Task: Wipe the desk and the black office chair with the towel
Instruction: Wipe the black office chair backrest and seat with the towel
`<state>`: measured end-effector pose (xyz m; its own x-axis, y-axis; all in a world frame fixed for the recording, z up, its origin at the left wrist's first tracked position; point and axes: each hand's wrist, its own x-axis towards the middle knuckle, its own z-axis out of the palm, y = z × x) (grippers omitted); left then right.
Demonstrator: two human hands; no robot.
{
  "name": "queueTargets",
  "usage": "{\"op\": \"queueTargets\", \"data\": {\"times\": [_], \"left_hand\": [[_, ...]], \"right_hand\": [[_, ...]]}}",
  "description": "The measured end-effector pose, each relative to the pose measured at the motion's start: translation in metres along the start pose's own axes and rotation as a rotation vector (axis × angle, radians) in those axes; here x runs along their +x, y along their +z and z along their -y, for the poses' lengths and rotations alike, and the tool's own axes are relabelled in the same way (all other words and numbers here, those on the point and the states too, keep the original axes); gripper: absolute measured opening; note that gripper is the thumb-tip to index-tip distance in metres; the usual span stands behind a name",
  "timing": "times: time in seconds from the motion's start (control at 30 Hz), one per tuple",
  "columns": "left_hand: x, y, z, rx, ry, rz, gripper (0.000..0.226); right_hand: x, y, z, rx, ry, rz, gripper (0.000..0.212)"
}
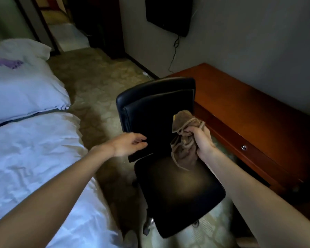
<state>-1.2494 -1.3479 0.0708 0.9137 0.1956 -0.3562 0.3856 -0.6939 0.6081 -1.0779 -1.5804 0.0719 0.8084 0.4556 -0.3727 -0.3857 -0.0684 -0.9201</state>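
The right hand (202,140) clutches the bunched towel (183,142) before the backrest of the black office chair (177,190). The left hand (128,144), fingers loose and empty, is at the backrest's left edge.

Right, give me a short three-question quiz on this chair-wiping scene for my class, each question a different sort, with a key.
1. True or false: the right hand grips the bunched brown towel.
2. Fill in: the wooden desk stands against the ___.
3. Which lies nearest the left hand? A) the black office chair B) the wooden desk C) the white pillow

Key: 1 true; 2 wall; 3 A.
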Motion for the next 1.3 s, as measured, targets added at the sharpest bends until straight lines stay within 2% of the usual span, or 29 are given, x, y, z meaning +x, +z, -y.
{"op": "queueTargets", "data": {"times": [0.13,0.23,0.4,0.5,0.63,0.73,0.83,0.93,1.0,1.07,1.13,1.23,1.27,1.3], "left_hand": [[0.009,-0.086,0.032,-0.063,-0.007,-0.184,0.044],[0.018,-0.143,0.054,-0.096,-0.013,-0.255,0.045],[0.048,-0.187,0.080,-0.195,0.001,-0.401,0.045],[0.073,-0.185,0.097,-0.182,-0.025,-0.342,0.053],[0.114,-0.198,0.105,-0.089,-0.054,-0.213,0.063],[0.154,-0.212,0.109,-0.076,-0.019,-0.180,0.063],[0.197,-0.216,0.113,-0.072,0.014,-0.171,0.062],[0.243,-0.216,0.115,-0.086,0.032,-0.086,0.061],[0.273,-0.216,0.116,-0.091,0.065,-0.030,0.058],[0.298,-0.215,0.112,0.013,0.150,-0.011,0.052],[0.326,-0.216,0.103,0.224,0.265,0.014,0.055],[0.357,-0.221,0.092,0.697,0.515,0.054,0.096],[0.365,-0.223,0.089,0.892,0.648,0.036,0.106],[0.370,-0.226,0.085,1.060,0.752,0.031,0.107]], "right_hand": [[0.030,0.065,0.030,-0.031,-0.022,0.001,0.031],[0.054,0.101,0.055,-0.068,-0.024,0.013,0.035],[0.101,0.139,0.082,-0.044,-0.001,-0.116,0.047],[0.124,0.149,0.084,-0.071,0.092,-0.156,0.050],[0.163,0.156,0.095,-0.138,0.100,-0.217,0.051],[0.199,0.163,0.101,-0.191,0.088,-0.259,0.041],[0.233,0.165,0.103,-0.200,0.119,-0.383,0.022],[0.285,0.149,0.100,-0.184,0.147,-0.529,0.046],[0.312,0.143,0.099,-0.208,0.145,-0.587,0.042],[0.331,0.141,0.096,-0.190,0.144,-0.589,0.034],[0.352,0.139,0.092,-0.164,0.164,-0.521,0.036],[0.381,0.138,0.084,-0.223,0.158,-0.490,0.025],[0.395,0.133,0.076,-0.249,0.142,-0.490,0.029],[0.398,0.134,0.073,-0.279,0.159,-0.499,0.044]]}}
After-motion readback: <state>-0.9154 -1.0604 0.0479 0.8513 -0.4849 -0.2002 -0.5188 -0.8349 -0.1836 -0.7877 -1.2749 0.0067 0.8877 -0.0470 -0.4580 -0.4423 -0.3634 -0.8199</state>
